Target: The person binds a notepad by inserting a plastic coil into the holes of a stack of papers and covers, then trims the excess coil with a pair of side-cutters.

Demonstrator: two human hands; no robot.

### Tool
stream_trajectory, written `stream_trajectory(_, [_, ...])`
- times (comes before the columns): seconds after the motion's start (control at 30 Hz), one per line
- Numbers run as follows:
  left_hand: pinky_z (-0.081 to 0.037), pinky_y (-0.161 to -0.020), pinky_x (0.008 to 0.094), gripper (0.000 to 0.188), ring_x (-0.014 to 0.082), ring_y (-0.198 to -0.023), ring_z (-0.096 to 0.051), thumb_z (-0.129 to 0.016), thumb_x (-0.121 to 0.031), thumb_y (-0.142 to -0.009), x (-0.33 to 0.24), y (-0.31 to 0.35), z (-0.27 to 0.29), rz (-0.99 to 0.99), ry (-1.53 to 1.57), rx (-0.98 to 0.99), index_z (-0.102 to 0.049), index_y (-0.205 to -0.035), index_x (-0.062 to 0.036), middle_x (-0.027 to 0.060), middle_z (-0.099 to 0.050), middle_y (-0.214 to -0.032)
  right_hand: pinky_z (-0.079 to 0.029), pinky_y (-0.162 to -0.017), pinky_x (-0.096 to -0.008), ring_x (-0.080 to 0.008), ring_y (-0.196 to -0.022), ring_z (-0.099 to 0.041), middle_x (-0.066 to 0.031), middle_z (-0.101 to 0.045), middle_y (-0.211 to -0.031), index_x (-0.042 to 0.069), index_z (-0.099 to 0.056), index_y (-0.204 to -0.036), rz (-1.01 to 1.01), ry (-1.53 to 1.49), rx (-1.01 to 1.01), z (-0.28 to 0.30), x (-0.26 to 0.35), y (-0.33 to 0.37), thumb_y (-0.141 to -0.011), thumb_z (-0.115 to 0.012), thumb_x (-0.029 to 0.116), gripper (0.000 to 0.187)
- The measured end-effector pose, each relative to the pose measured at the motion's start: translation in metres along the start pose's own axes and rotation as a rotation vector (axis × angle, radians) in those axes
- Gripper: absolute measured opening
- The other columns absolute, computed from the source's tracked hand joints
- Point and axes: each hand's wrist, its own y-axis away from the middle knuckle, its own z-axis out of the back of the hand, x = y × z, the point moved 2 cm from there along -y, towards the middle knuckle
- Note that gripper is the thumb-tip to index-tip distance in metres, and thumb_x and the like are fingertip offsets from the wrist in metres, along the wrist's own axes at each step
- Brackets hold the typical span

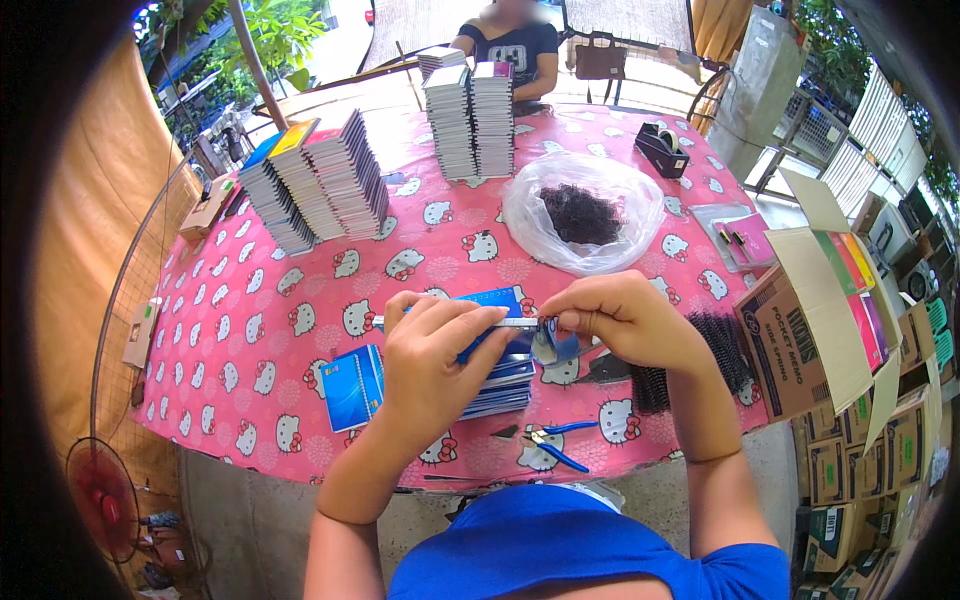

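Note:
My left hand (430, 350) is closed around a thin pocket notebook (516, 323), which I see edge-on. At the notebook's right end, my right hand (615, 310) pinches its fingertips together; what lies between them is too small to make out. Beneath my hands is a pile of blue-covered notebooks (500, 398), with another blue spiral notebook (350, 388) lying to its left. Blue-handled cutting pliers (556, 443) lie open near the table's front edge. Beside my right forearm are many black spiral coils (715, 350), partly hidden by the arm.
Tall notebook stacks (335, 180) (470, 125) stand toward the back. A plastic bag (530, 220) holds tangled black coils. Rightward are a tape dispenser (662, 152) and an open carton (785, 330). A person (510, 50) sits across the pink patterned tablecloth (260, 300).

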Motion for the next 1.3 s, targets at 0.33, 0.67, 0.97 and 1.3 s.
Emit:
stream_trajectory(0.33, [-0.026, -0.098, 0.0417, 0.018, 0.0175, -0.088, -0.060, -0.077, -0.017, -0.072, -0.013, 0.006, 0.000, 0.062, -0.209, -0.051, -0.073, -0.088, -0.0119, 0.0002, -0.068, -0.085, -0.048, -0.060, -0.0320, -0.0235, -0.073, -0.061, -0.0113, -0.060, -0.091, 0.007, -0.061, -0.106, 0.424, 0.316, -0.330, -0.024, 0.006, 0.006, -0.084, -0.065, 0.012, 0.023])
stream_trajectory(0.67, [-0.026, -0.097, 0.0415, 0.018, 0.0149, -0.084, -0.057, -0.077, -0.018, -0.072, -0.002, 0.013, -0.006, 0.153, -0.008, -0.035, -0.073, -0.089, -0.0157, -0.0033, -0.068, -0.083, -0.050, -0.067, -0.0372, -0.0297, -0.085, -0.063, -0.0125, -0.061, -0.090, 0.003, -0.058, -0.105, 0.388, 0.560, -0.308, -0.028, 0.010, 0.002, -0.083, -0.067, 0.019, 0.029])
stream_trajectory(0.97, [-0.038, -0.085, 0.0373, 0.023, 0.0182, -0.080, -0.060, -0.082, -0.019, -0.064, 0.015, -0.002, -0.009, 0.085, 0.007, -0.087, -0.070, -0.082, -0.0096, 0.0017, -0.067, -0.077, -0.049, -0.084, -0.0435, -0.0330, -0.106, -0.060, -0.0208, -0.059, -0.116, 0.002, -0.056, -0.114, -0.078, 0.955, 0.098, -0.003, -0.252, 0.003, -0.069, -0.073, 0.035, 0.059])
stream_trajectory(1.3, [-0.042, -0.075, 0.0351, 0.027, 0.0208, -0.071, -0.059, -0.084, -0.021, -0.059, 0.020, -0.012, -0.013, 0.094, -0.024, -0.045, -0.067, -0.074, -0.0065, 0.0045, -0.066, -0.072, -0.052, -0.066, -0.0318, -0.0160, -0.079, -0.062, -0.0082, -0.065, -0.098, 0.001, -0.058, -0.111, 0.252, -0.410, -0.072, 0.038, -0.088, -0.036, -0.064, -0.063, -0.001, 0.047])
